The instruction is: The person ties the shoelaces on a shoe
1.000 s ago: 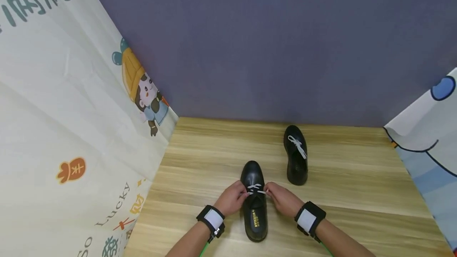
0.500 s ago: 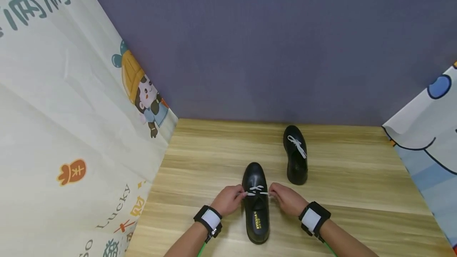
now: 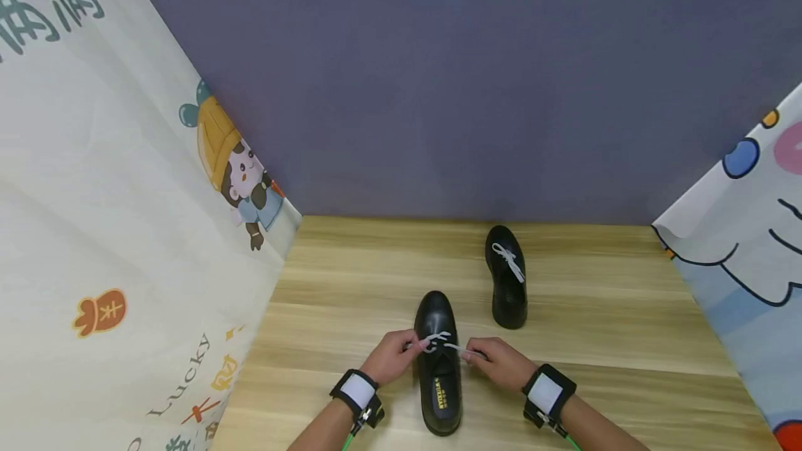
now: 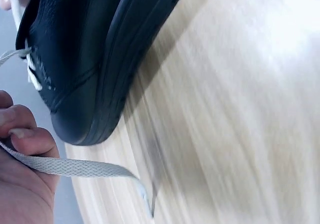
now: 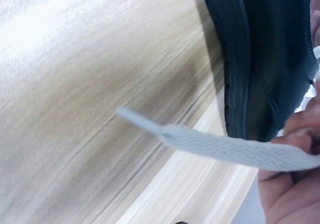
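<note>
A black leather lace-up shoe (image 3: 435, 308) stands on the wooden floor, its toe pointing away from me. My left hand (image 3: 393, 355) is at the shoe's left side and pinches one end of the white shoelace (image 3: 436, 337). In the left wrist view the flat lace (image 4: 85, 168) runs out of the curled fingers and its tip droops. On the other side, my right hand (image 3: 498, 360) pinches the opposite end, with a strand stretched to the eyelets. The right wrist view shows this lace (image 5: 230, 151) with its stiff tip sticking out past the fingers.
A second black shoe (image 3: 509, 298), its white lace tied in a bow, stands farther back to the right. Behind the wooden floor (image 3: 351, 263) rises a dark grey-blue panel (image 3: 401, 89). Printed white sheets (image 3: 125, 228) border both sides.
My right hand has drawn slightly away from the shoe, and more lace shows between them. The left hand's strand now slants up over the lacing. The head view has shifted a little.
</note>
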Motion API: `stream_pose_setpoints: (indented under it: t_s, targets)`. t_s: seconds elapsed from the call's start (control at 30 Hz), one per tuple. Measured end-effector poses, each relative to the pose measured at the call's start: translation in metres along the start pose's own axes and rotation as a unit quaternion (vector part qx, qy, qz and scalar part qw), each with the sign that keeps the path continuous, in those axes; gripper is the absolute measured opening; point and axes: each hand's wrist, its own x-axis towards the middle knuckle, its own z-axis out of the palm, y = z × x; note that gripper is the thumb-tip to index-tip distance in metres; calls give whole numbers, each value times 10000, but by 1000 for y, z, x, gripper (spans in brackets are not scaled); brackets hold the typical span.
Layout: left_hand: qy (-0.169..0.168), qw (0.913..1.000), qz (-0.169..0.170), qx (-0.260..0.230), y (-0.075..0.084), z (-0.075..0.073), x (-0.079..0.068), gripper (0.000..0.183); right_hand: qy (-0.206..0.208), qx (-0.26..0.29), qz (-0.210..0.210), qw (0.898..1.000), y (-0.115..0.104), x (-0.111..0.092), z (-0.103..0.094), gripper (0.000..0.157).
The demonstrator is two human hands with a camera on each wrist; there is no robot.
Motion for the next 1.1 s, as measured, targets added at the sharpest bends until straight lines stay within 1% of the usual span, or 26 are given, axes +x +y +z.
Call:
stream_pose_setpoints:
  t_s: [0.2, 0.27, 0.4, 0.57, 0.73, 0.83, 0.97, 1.03, 1.1]
  targets:
    - [217, 9988, -47, -430, -4, -3, -14, 33, 128, 482, -128, 9987, -14, 8, 11, 27]
    - [185, 9984, -80, -524, -4, -3, -18, 33, 100, 643, -113, 9978, -15, 8, 14, 26]
    - [69, 9978, -159, -638, -2, -1, -21, 32, 61, 671, -39, 9977, -12, 5, 19, 26]
    - [238, 9964, -115, -807, 2, 0, -17, 27, 184, 769, 85, 9968, -10, 4, 17, 29]
    - [339, 9940, -139, -1035, 5, 3, -10, 23, 258, 1159, 286, 9925, -13, 3, 13, 26]
    - [390, 9894, -237, -1378, 7, 5, -7, 23, 524, 1434, 132, 9882, -15, 3, 13, 21]
    - [544, 9813, -361, -1811, 9, 5, -2, 25, 955, 1841, -123, 9782, -17, 3, 12, 16]
    - [611, 9797, -401, -1866, 10, 4, 1, 27, 1045, 1936, -53, 9755, -17, 4, 9, 15]
    - [682, 9809, -442, -1768, 8, 2, 5, 28, 1120, 1839, 117, 9765, -15, 4, 7, 13]
